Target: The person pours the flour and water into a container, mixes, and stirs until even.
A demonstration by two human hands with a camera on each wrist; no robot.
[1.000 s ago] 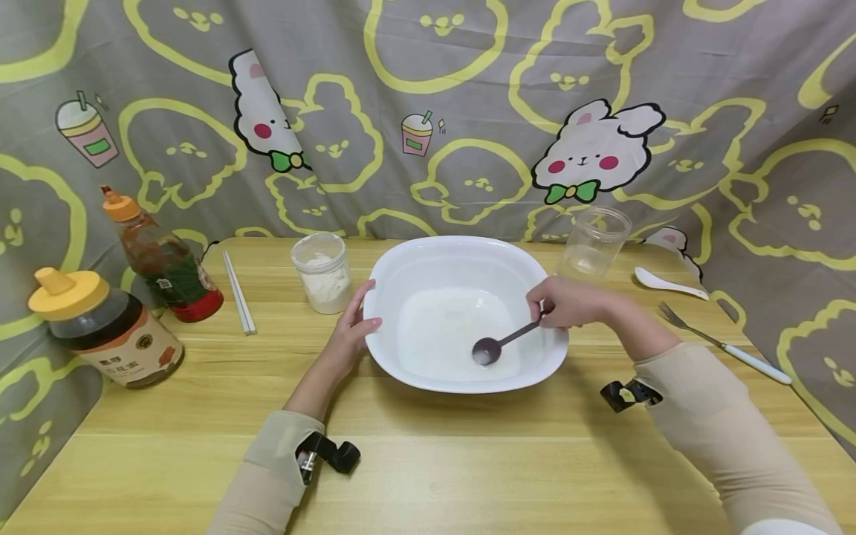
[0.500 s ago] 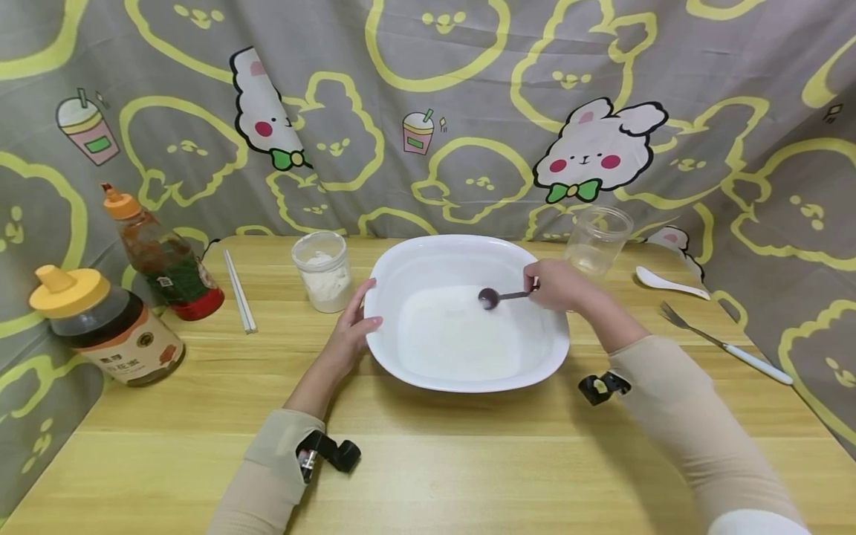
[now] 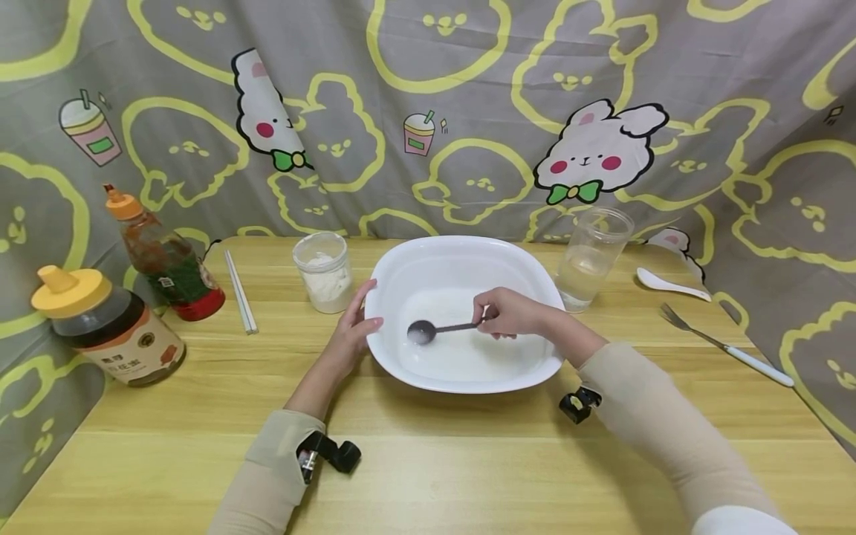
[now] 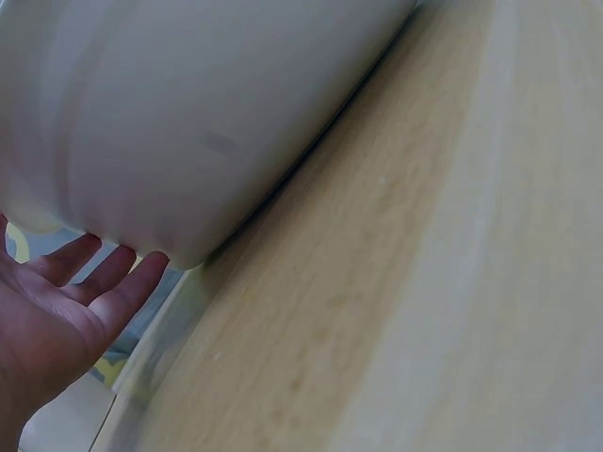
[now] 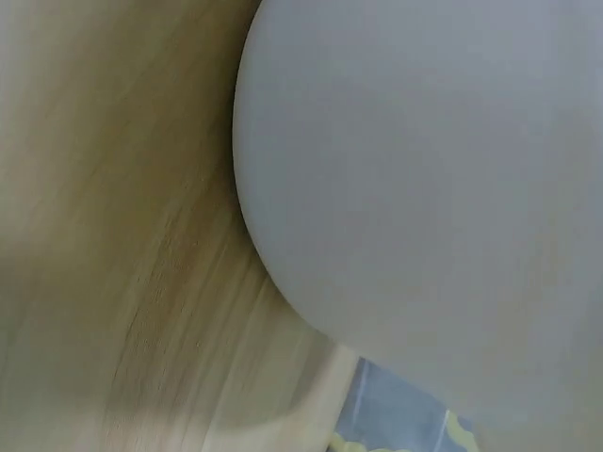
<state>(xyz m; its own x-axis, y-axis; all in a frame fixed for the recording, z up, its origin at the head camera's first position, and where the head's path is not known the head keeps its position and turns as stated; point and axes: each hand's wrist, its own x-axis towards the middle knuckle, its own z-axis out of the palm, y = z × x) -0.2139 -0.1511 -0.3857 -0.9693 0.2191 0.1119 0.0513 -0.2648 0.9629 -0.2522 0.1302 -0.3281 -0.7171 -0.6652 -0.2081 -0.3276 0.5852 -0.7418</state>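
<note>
A large white basin point(image 3: 461, 256) with a shallow layer of whitish liquid point(image 3: 461, 357) in it stands on the table. At its left rim, my left hand point(image 3: 349, 334) holds it, thumb over the rim; in the left wrist view, fingertips of that hand point(image 4: 66, 315) meet the outer wall. Over the basin, my right hand point(image 3: 511, 313) pinches the handle of a dark measuring spoon point(image 3: 455, 327). The spoon's bowl points left, low in the basin, with some whitish stuff in it. The right wrist view has only the basin wall point(image 5: 405, 188), without the hand.
Behind the left hand stands a jar of white powder point(image 3: 323, 275). At the back right is a clear jar of liquid point(image 3: 588, 260), near a white spoon point(image 3: 672, 284) and a fork point(image 3: 725, 345). Chopsticks point(image 3: 241, 291), a sauce bottle point(image 3: 163, 256) and a honey bottle point(image 3: 110, 327) are left.
My right hand has swept the measuring spoon from the basin's right side, first toward the back, then leftward and forward. My left hand has stayed on the rim.
</note>
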